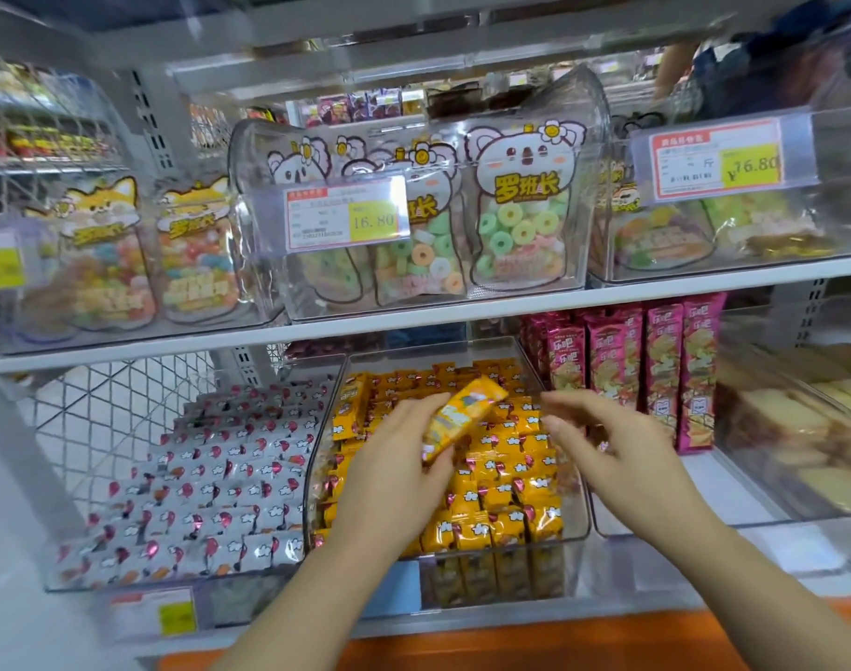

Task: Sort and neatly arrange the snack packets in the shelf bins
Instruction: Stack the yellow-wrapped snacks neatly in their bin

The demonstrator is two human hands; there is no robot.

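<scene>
In the middle bin [577,549], yellow packets [510,481] mostly neat; L hand [394,457] grips one stray packet [462,414], R hand [622,443] spread, empty; prob. few left.

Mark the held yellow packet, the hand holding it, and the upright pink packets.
yellow packet [462,417], head view, middle of its wrapper
left hand [399,460], head view, back of the hand
pink packets [607,365], head view, front of one upright pack

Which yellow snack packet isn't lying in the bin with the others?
The long yellow snack packet pinched in the left hand, tilted up above the clear plastic middle bin. All the other yellow packets lie in rows inside it.
</scene>
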